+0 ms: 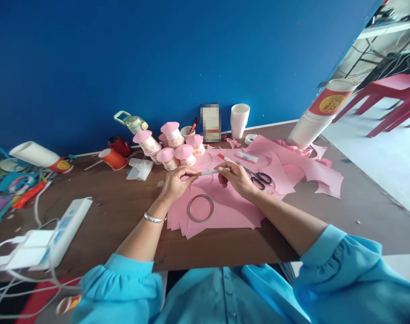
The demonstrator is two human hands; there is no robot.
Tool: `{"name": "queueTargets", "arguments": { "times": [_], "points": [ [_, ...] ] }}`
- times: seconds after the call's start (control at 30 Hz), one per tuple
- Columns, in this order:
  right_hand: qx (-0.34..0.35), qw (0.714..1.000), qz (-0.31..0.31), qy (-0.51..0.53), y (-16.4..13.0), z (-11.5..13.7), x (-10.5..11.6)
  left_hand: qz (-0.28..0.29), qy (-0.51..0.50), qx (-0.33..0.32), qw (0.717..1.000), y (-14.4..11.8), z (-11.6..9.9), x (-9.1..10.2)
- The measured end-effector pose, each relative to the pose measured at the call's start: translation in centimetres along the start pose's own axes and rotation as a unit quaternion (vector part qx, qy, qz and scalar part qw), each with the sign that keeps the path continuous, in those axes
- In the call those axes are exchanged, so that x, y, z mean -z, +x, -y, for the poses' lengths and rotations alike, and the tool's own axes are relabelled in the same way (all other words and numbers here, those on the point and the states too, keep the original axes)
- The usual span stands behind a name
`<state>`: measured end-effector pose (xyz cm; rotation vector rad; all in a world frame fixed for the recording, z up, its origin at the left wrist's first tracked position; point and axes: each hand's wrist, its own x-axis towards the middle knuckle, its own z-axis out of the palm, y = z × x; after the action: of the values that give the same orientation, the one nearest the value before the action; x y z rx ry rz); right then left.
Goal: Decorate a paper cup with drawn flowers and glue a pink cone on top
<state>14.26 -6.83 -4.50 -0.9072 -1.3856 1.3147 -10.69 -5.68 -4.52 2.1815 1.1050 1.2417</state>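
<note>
Over the pink paper sheets (pixel 232 211), my left hand (pixel 176 183) pinches the left end of a slim grey-white pen-like stick (pixel 209 172). My right hand (pixel 237 179) pinches its other end, so the stick lies nearly level between both hands. Whether it is a pen or a pencil is too small to tell. Just below, a thin grey ring (pixel 189 209) lies flat on the top sheet. Black-handled scissors (pixel 261 181) rest beside my right hand, near a red-tipped white marker (pixel 225 157) and a white glue stick (pixel 247 157).
Behind my left hand stand several small paper cups with pink cone roofs (pixel 184 152). White stacked cups (pixel 240 121) and a tall cup stack (pixel 313 121) stand farther right. A power strip (pixel 70 231) with cables lies left. Pink scraps (pixel 328 180) lie right, and a blue wall (pixel 178 58) rises behind.
</note>
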Motion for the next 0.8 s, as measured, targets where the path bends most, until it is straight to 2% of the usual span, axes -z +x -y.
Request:
{"name": "queueTargets", "arguments": {
  "times": [0.13, 0.33, 0.5, 0.57, 0.6, 0.63, 0.7, 0.8],
  "points": [
    [-0.025, 0.999, -0.021, 0.016, -0.2, -0.1, -0.6, -0.002, -0.011, 0.015, 1.000, 0.0, -0.6, -0.1],
    [-0.050, 0.997, -0.034, 0.038, -0.2, -0.6, -1.0, -0.015, 0.005, -0.007, 1.000, 0.2, -1.0, -0.1],
    [-0.033, 0.999, -0.037, -0.008, 0.3, -0.8, -0.3, 0.006, 0.024, -0.018, 1.000, 0.5, -0.9, -0.3],
    [-0.005, 0.995, -0.051, -0.087, 0.8, -0.7, 0.6, 0.002, 0.036, -0.014, 0.999, 0.6, -0.8, -0.1],
    [0.013, 0.987, -0.063, -0.147, 1.0, -0.6, 1.1, -0.003, 0.043, -0.011, 0.999, 0.6, -0.7, 0.1],
    [0.045, 0.951, -0.065, -0.298, 1.2, -0.6, 1.6, -0.005, 0.050, -0.007, 0.999, 0.6, -0.7, 0.4],
    [0.059, 0.906, -0.062, -0.415, 1.5, -0.7, 2.5, 0.019, 0.062, 0.006, 0.998, 0.5, -0.8, 1.0],
    [0.062, 0.858, -0.043, -0.508, 1.5, -1.1, 3.0, 0.149, 0.058, 0.034, 0.987, 0.4, -1.5, 1.8]
  ]
}}
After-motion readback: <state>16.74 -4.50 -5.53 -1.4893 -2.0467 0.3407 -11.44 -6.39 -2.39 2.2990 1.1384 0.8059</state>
